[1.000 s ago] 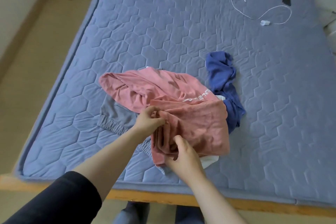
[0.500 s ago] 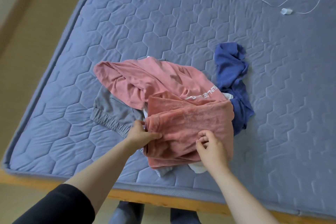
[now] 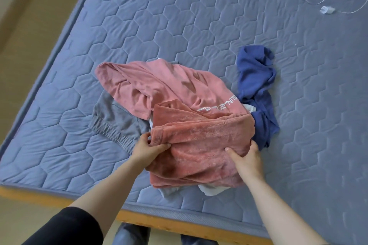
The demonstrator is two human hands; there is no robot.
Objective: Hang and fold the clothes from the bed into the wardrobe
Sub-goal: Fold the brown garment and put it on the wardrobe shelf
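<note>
A fuzzy salmon-pink garment (image 3: pixel 201 141) lies in a rough fold on top of the pile near the bed's front edge. My left hand (image 3: pixel 146 148) pinches its left edge. My right hand (image 3: pixel 247 157) grips its right edge, thumb on top of the fabric. Behind it lies a pink T-shirt (image 3: pixel 151 85) with white lettering. Grey shorts with an elastic waistband (image 3: pixel 113 121) stick out to the left. A dark blue garment (image 3: pixel 256 77) lies crumpled to the right. White cloth (image 3: pixel 211 190) peeks out under the pile.
The clothes rest on a blue quilted mattress (image 3: pixel 199 16) with a wooden frame edge (image 3: pixel 159 223) at the front. A white charging cable with plug (image 3: pixel 326 9) lies at the far right. Beige floor (image 3: pixel 29 36) runs along the left.
My right hand slid from the fuzzy garment's front to its right edge. My left hand stayed at the left edge. The garment spread wider between them.
</note>
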